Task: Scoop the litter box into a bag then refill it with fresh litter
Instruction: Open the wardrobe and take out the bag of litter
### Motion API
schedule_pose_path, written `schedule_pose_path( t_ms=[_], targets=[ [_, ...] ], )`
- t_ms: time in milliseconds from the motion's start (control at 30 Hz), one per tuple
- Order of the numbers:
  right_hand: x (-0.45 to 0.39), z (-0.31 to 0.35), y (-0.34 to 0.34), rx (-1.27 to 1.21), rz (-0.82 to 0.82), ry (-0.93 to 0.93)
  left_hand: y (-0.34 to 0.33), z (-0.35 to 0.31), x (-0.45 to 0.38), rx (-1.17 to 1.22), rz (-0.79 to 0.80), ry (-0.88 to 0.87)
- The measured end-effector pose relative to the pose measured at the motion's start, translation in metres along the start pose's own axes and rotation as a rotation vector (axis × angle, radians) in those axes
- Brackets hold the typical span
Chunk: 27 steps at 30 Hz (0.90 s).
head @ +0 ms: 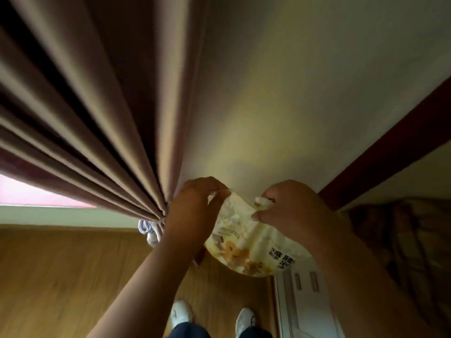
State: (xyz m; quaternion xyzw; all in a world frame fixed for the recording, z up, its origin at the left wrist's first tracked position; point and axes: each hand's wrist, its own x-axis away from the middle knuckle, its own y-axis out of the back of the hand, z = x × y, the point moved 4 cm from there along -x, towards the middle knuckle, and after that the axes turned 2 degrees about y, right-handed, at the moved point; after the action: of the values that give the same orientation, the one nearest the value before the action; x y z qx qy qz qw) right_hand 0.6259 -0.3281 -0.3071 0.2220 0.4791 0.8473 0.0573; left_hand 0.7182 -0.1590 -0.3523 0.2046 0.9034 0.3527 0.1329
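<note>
Both hands raised before the wall. Left hand (192,208) and right hand (290,211) each pinch the top edge of the printed litter bag (246,242) with curled fingers; bag hangs between them above the wood floor (61,276). Curtain (85,106) at left.

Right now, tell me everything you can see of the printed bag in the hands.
The pale yellow printed plastic bag looks thin, glossy and crinkled, with orange-brown pictures and bold black characters on its face. It hangs in the air above the wooden floor, held at its top edge: the left hand and right hand each pinch it, fingers curled. Contents cannot be seen.
</note>
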Motion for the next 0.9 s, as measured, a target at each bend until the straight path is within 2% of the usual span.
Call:
schedule_pose_path(
  t_ms=[267, 367, 433, 533, 700, 833, 900],
  targets=[
    [0.102, 0.084, 0.191, 0.043, -0.416, 0.239, 0.151, -0.169, 0.003, 0.143, -0.242, -0.192],
    [0.128, 0.103, 0.235, -0.015, -0.588, 0.302, 0.177, -0.211, 0.009, 0.315, -0.327, -0.193],
    [0.137, 0.113, 0.256, -0.022, -0.654, 0.32, 0.174, -0.223, 0.012, 0.436, -0.279, -0.153],
    [0.141, 0.119, 0.272, -0.005, -0.674, 0.327, 0.163, -0.224, 0.012, 0.425, -0.193, -0.146],
    [0.144, 0.118, 0.275, -0.036, -0.673, 0.321, 0.162, -0.227, 0.011, 0.493, -0.296, -0.156],
    [0.149, 0.114, 0.271, -0.019, -0.569, 0.268, 0.157, -0.237, 0.007, 0.582, -0.256, -0.15],
    [0.151, 0.108, 0.268, -0.048, -0.592, 0.213, 0.156, -0.239, 0.003, 0.585, -0.199, -0.162]
  ],
)
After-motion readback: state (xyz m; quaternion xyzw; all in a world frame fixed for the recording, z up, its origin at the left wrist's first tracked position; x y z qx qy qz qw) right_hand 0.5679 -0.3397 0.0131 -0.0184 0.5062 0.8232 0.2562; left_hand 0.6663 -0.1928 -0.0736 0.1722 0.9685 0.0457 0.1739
